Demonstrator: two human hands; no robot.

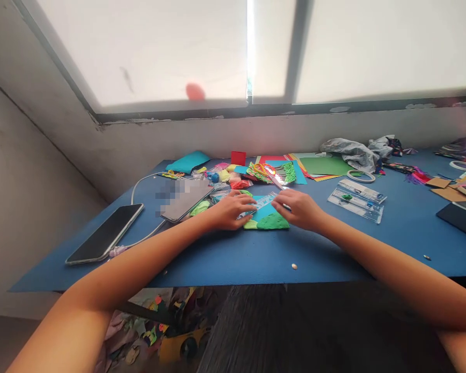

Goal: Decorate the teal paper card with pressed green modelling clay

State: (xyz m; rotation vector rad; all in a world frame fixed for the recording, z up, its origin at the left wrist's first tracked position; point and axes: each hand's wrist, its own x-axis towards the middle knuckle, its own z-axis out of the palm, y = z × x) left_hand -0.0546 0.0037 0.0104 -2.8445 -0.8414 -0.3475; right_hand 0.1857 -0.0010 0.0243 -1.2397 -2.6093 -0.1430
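At the middle of the table lies a blue card with green clay and a yellow-green patch spread along its near edge. A clear ruler-like strip slants across the card. My left hand is at the card's left side, fingers bent over the end of the strip. My right hand is closed at the card's right edge, around a slim tool with a pale end; its kind is mostly hidden. Just beyond the card lies a green crinkled piece with orange and red bits.
Two phones and a white cable lie left. Bags of coloured clay and coloured paper sheets are behind. At right are a clear tool pack, a tape roll and cardboard.
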